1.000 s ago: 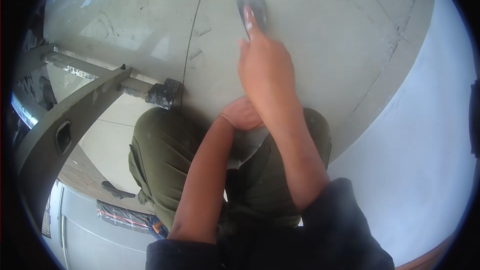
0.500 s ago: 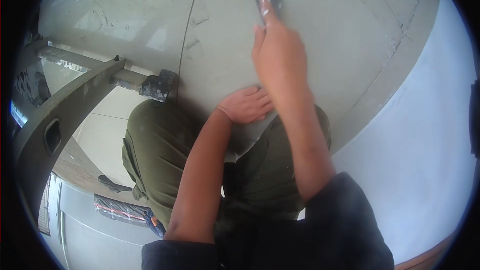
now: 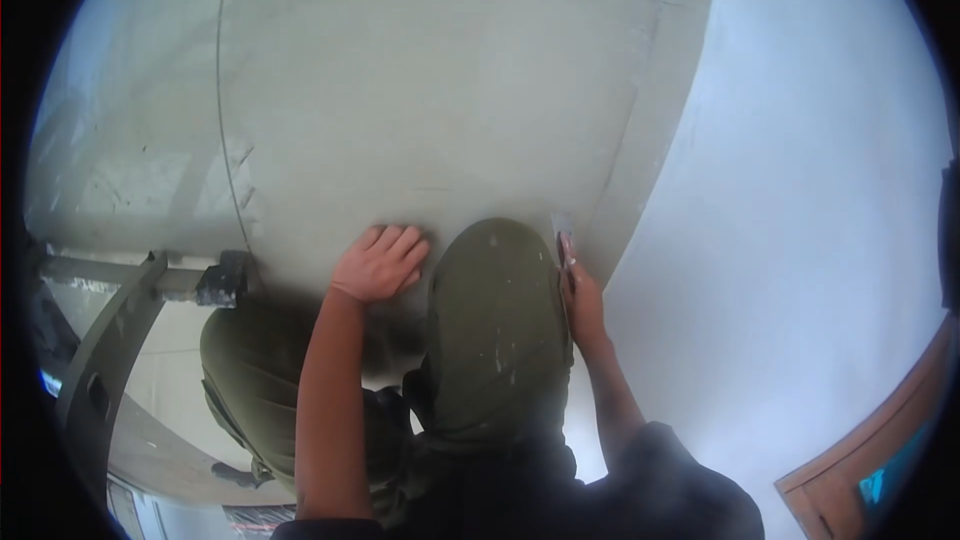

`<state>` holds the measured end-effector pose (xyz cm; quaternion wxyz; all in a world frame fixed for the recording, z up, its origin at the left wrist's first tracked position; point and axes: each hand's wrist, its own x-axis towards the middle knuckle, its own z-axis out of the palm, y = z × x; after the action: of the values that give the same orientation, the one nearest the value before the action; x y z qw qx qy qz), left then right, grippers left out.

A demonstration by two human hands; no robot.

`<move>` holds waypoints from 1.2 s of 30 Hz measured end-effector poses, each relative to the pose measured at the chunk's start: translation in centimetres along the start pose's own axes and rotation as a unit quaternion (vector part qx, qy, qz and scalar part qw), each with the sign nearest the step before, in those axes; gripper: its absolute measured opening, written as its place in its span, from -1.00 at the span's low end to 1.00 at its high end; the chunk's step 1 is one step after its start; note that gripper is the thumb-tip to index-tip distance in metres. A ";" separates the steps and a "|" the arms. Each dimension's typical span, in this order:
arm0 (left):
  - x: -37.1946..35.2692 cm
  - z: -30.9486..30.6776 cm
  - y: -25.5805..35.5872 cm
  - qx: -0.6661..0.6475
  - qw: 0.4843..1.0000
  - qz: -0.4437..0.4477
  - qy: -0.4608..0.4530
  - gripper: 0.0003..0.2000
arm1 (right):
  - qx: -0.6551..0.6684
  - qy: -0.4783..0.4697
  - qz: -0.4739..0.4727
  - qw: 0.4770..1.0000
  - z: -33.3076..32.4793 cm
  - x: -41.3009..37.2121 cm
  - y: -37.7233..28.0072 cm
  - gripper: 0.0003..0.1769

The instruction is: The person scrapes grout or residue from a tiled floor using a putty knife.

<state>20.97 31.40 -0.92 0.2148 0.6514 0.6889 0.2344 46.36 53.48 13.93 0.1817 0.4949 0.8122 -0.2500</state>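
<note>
Low beside my right knee, my right hand (image 3: pixel 583 298) is closed around a scraper (image 3: pixel 561 226). Its flat grey blade points forward, near the strip along the wall base; most of the handle is hidden by my fingers. My left hand (image 3: pixel 378 265) rests at the floor (image 3: pixel 430 110), between my knees and just left of the right one. Its fingers are curled under, the palm is hidden, and nothing shows in it. My olive trousers (image 3: pixel 495 310) carry small pale specks.
A paint-spattered metal ladder (image 3: pixel 115 335) reaches in from the left, its dark foot (image 3: pixel 222 280) close to my left knee. A pale wall (image 3: pixel 800 190) rises along the right side. At lower right is a brown wooden frame (image 3: pixel 850 480). Dark joint lines cross the tiles.
My right hand has drawn the scraper back from the floor ahead to beside my right knee. My left hand's fingers have gone from flat to curled. The view has turned rightward.
</note>
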 end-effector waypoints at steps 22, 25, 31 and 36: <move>0.0 0.2 0.4 0.034 0.999 -0.001 -0.026 -0.63 | -0.003 0.036 0.037 0.999 0.7 6.2 3.3 -0.38; -0.4 0.7 0.7 0.038 0.999 -0.008 -0.023 -0.64 | 0.002 0.055 0.015 0.998 -5.1 14.7 -0.1 -0.43; -0.8 1.0 0.0 0.041 0.999 -0.010 -0.029 -0.64 | -0.013 0.092 0.006 0.996 -3.1 6.7 3.9 -0.28; -0.8 0.9 0.2 0.029 0.999 -0.012 -0.036 -0.64 | 0.071 0.004 0.054 0.996 5.1 -9.8 11.8 -0.43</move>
<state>21.70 30.64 -1.48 0.2229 0.6572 0.6950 0.1881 61.54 48.05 12.42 0.1558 0.5509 0.7650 -0.2950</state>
